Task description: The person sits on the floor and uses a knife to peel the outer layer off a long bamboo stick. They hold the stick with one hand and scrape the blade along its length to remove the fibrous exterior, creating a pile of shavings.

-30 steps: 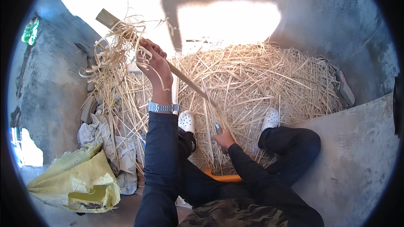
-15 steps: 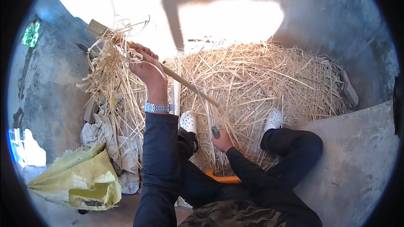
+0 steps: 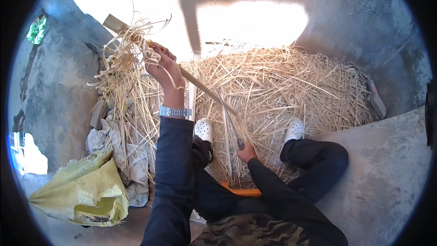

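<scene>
My left hand (image 3: 166, 74), raised at the upper left and wearing a metal watch, is closed around a bamboo strip (image 3: 207, 90). The strip slants down to the right. Thin curled shavings (image 3: 129, 48) cluster at its upper end, and some hang over the fingers. Lower down, near my knees, my right hand (image 3: 247, 153) grips the dark handle of a knife (image 3: 231, 125). The narrow blade points up and left and crosses the strip near its lower end in this view; whether they touch I cannot tell.
A broad heap of straw-like shavings (image 3: 291, 79) covers the floor ahead, around my white clogs (image 3: 203, 130). At left lie a torn yellow sack (image 3: 82, 191) and grey cloth (image 3: 136, 173). An orange thing (image 3: 243, 192) shows beneath me. Concrete walls (image 3: 378, 41) surround the heap.
My left hand and the bamboo strip have shifted a little to the right. My right hand has moved slightly right too, and the knife's blade now shows more clearly.
</scene>
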The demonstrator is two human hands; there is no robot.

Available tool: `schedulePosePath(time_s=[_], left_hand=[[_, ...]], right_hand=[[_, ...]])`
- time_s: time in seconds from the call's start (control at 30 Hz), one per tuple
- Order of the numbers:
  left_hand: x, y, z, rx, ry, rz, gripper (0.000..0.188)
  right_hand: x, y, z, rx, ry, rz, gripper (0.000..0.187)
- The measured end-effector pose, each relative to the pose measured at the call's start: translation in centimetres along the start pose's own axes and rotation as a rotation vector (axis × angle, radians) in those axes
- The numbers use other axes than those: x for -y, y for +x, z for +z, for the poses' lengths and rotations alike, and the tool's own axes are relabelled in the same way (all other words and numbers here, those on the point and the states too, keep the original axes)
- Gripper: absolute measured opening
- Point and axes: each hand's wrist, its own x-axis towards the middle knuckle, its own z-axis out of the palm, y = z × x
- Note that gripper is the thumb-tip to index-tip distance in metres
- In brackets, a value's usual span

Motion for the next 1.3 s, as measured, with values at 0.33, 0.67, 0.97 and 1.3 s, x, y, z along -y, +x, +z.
schedulePosePath(time_s=[0.33,0.67,0.97,1.3], left_hand=[[-0.9,-0.4,-0.8,-0.011,0.01,0.071,0.027],[-3.5,-1.1,-1.9,0.046,0.038,-0.023,0.018],[-2.4,-0.9,-3.1,0.222,-0.109,-0.198,0.022],[-1.7,-1.2,-2.2,0.225,-0.181,-0.214,0.021]], right_hand=[[1.6,-0.1,-0.8,0.0,0.04,0.105,0.019],[-1.6,-0.7,0.1,0.244,0.597,0.528,0.009],[16.6,-6.1,-2.8,0.089,0.501,-0.24,0.013],[8.5,-2.6,1.0,0.182,0.539,0.186,0.016]])
